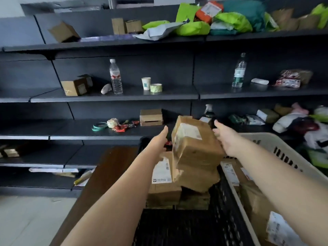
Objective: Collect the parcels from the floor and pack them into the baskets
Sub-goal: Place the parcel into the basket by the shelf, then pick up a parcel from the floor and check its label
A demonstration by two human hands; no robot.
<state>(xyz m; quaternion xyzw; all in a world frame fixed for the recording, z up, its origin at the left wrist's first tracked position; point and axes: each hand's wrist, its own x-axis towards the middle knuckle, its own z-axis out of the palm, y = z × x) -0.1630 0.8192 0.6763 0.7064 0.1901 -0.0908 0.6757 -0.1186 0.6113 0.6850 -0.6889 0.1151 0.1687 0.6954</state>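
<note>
Cardboard parcel (pixel 195 139) sits tilted btwn both hands, above the black basket (pixel 186 226). Left hand (pixel 158 141) just beside its left face, fingers straight, released. Right hand (pixel 225 139) at its right edge, fingers spread; contact unclear, parcel blurred. Labelled boxes (pixel 163 180) stacked under it at basket's far end; near half is free. White basket (pixel 276 148) abuts on right, cut off by frame.
</note>
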